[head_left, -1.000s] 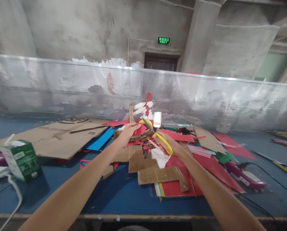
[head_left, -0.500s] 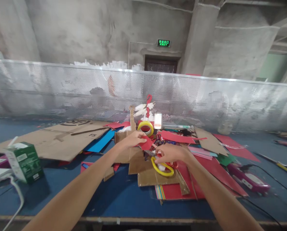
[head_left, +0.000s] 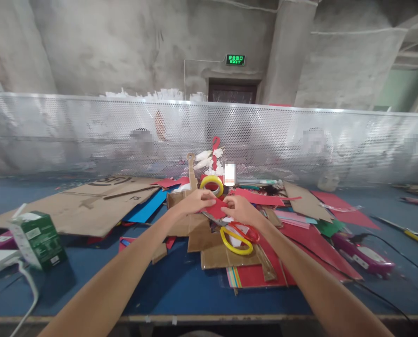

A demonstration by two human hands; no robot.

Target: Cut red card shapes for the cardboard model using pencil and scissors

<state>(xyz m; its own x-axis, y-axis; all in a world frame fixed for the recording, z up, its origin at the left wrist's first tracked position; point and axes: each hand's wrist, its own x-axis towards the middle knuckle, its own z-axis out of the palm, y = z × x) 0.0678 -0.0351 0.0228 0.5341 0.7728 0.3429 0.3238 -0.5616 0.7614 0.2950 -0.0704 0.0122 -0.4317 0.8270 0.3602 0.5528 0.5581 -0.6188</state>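
Note:
My left hand [head_left: 194,202] and my right hand [head_left: 241,209] both pinch a small piece of red paper [head_left: 217,209] between them, above a heap of cardboard and coloured paper. Yellow-handled scissors [head_left: 234,237] lie on the cardboard just below my right hand, free of both hands. A roll of yellow tape [head_left: 212,183] stands just behind my fingers.
A large flat cardboard sheet [head_left: 78,206] lies at the left on the blue table [head_left: 180,285]. A green carton [head_left: 37,239] and a white cable sit at the near left. Red paper sheets [head_left: 310,243], a purple tool [head_left: 363,256] and cables are at the right. A perforated metal screen [head_left: 300,140] runs behind.
My right hand lowered the scissors onto the cardboard, let go of them, and moved up to take hold of the red paper beside my left hand.

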